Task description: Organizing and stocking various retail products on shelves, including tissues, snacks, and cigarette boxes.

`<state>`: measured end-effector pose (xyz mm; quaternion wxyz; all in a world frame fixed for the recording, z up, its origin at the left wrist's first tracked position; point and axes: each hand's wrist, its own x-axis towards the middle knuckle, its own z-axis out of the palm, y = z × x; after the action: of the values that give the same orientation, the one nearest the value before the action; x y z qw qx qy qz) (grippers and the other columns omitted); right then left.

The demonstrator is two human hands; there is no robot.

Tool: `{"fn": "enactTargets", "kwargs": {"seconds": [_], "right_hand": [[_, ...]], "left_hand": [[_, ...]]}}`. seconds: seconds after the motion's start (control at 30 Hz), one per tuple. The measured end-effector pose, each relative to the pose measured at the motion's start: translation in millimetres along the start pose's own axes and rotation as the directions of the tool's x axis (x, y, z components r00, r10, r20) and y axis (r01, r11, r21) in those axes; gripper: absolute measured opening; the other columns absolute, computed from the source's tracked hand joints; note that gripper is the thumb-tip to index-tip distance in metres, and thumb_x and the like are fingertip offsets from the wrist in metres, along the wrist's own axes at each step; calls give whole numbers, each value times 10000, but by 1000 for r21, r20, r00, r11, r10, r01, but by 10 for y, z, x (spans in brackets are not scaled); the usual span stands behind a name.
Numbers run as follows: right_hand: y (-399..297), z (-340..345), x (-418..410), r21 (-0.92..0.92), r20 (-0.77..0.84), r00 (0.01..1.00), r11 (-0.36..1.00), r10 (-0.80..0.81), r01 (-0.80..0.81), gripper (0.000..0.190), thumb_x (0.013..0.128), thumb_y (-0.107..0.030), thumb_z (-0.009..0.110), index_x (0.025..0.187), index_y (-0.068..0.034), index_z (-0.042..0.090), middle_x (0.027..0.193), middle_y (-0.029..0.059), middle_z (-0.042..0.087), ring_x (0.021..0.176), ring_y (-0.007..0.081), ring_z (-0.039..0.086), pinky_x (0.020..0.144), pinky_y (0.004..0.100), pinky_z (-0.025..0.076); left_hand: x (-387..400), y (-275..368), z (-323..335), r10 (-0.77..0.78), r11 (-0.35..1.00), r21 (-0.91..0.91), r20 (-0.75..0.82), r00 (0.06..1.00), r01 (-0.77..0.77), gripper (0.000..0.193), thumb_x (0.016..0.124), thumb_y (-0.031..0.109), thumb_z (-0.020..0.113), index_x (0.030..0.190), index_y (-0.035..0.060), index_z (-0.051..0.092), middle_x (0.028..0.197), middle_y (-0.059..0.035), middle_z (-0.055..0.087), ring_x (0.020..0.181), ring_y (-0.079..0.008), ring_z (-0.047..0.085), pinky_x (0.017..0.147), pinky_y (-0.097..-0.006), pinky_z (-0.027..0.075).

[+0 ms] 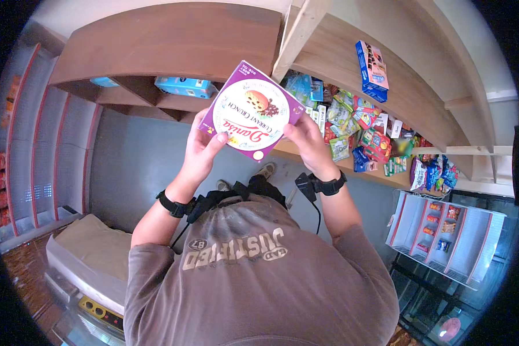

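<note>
A square purple and white Danisa cookie box (251, 106) is tilted in front of me, its printed face turned up and a cookie pictured on it. My left hand (201, 145) grips the box by its lower left edge, with the thumb over the printed face. At the right corner my right hand (306, 140) holds it too, thumb on the front and the other fingers mostly hidden behind. Both wrists wear black straps with dark devices. Beyond the right hand, a wooden shelf (285, 149) carries a crowded pile of snack packets (344, 116).
A brown wooden cabinet (173, 43) with blue packages (184, 87) stands ahead. On the upper wooden board lies a pink and blue box (373, 71). White shelving with red edges (47, 151) lines the left; a white snack rack (445, 240) is at right. A covered bulky object (93, 246) sits lower left.
</note>
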<state>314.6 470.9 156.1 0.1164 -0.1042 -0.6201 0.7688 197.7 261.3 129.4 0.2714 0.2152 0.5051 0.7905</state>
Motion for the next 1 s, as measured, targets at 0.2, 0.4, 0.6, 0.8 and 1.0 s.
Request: {"fn": "enactTargets", "kwargs": {"seconds": [0.2, 0.4, 0.6, 0.8, 1.0], "right_hand": [[-109, 50, 23, -10, 17, 997, 997, -70, 70, 317, 1022, -234, 443, 1243, -15, 501, 984, 69, 621, 889, 156, 611, 822, 299, 481], [-242, 244, -286, -363, 51, 984, 915, -169, 176, 380, 949, -164, 573, 1297, -54, 465, 1122, 67, 562, 1020, 156, 554, 884, 306, 456], [-40, 269, -582, -793, 260, 964, 557, -57, 247, 598, 816, -306, 759, 1281, -32, 501, 1211, 119, 537, 1117, 234, 516, 970, 362, 422], [-326, 406, -653, -851, 271, 882, 524, 385, 33, 589, 846, -423, 698, 1185, 18, 505, 1044, 192, 606, 958, 278, 595, 836, 376, 474], [-943, -54, -520, -829, 278, 905, 556, 321, 57, 455, 834, -347, 724, 1092, -5, 568, 900, 82, 607, 819, 163, 578, 702, 303, 470]], "left_hand": [[-59, 115, -174, -52, 981, -189, -56, 997, 41, 574, 895, 218, 660, 1353, 29, 371, 1298, -91, 514, 1216, -179, 484, 1023, -358, 404], [-45, 234, -511, -5, 967, 251, 175, 985, -39, 430, 835, 152, 651, 1205, 27, 469, 1118, -71, 577, 1057, -176, 559, 916, -326, 473], [2, 210, -463, -98, 782, 547, 582, 807, -299, 422, 770, 273, 724, 1084, 25, 590, 1008, -132, 637, 922, -259, 618, 833, -371, 491], [58, 311, -164, -77, 734, 482, 759, 646, -478, 513, 760, 244, 741, 1187, 35, 550, 1003, -153, 643, 912, -276, 641, 804, -374, 511], [313, 156, -164, 41, 957, 186, 669, 743, -221, 502, 950, 285, 588, 1352, 47, 405, 1014, -70, 578, 926, -153, 555, 847, -312, 453]]}}
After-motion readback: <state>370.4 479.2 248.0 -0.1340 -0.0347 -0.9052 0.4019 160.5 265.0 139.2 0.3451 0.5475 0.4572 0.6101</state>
